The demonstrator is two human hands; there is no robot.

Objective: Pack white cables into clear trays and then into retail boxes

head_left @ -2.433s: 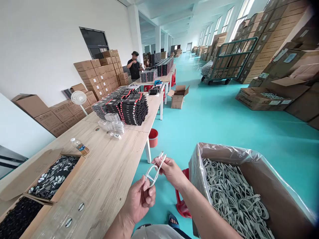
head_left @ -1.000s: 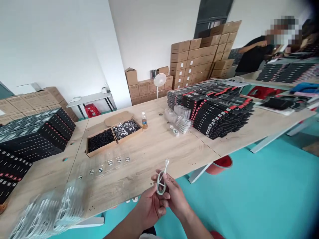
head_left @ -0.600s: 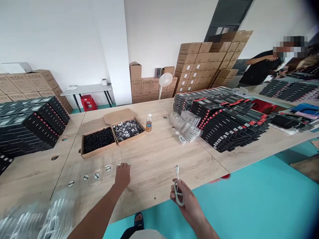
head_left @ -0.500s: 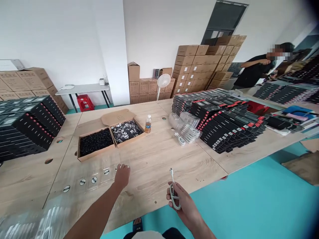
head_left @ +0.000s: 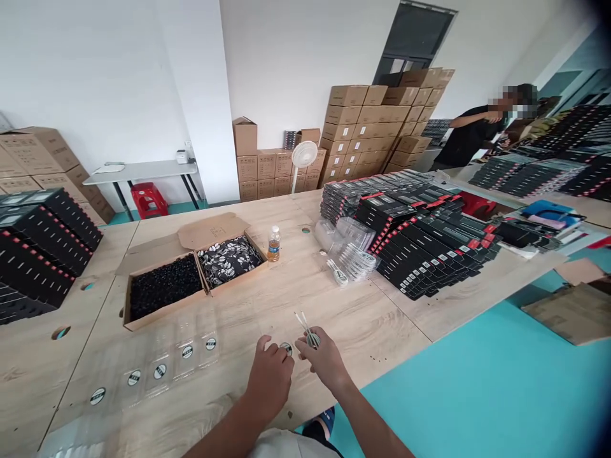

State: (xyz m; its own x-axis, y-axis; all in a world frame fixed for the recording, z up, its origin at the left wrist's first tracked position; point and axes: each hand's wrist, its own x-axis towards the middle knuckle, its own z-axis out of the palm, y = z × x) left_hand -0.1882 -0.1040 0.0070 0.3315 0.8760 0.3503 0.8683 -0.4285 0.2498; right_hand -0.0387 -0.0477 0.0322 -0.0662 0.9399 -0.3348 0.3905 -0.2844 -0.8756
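Now the hands meet. The right hand (head_left: 324,362) clenches a looped white cable (head_left: 311,338), its two plug ends poking up past the fingers. The left hand (head_left: 268,380), well apart from it a moment ago, has closed in just beside it, its fingers (head_left: 262,346) curled down toward the tabletop. Whether the left grasps anything cannot be told from this view. Just past its fingertips lies a round label (head_left: 286,348), and more labels sit on clear plastic trays (head_left: 167,346) to the left. The cable stays in the right hand, above the wooden table (head_left: 377,318), and lies in no tray. Farther out on the table stand two open cartons, one of black pieces (head_left: 165,286) and one of black-and-white packs (head_left: 229,264), with a water bottle (head_left: 273,245), clear packs of cable (head_left: 351,262) and stacks of black boxes (head_left: 420,238). At upper right, a co-worker (head_left: 470,137) stands beyond the stacks.
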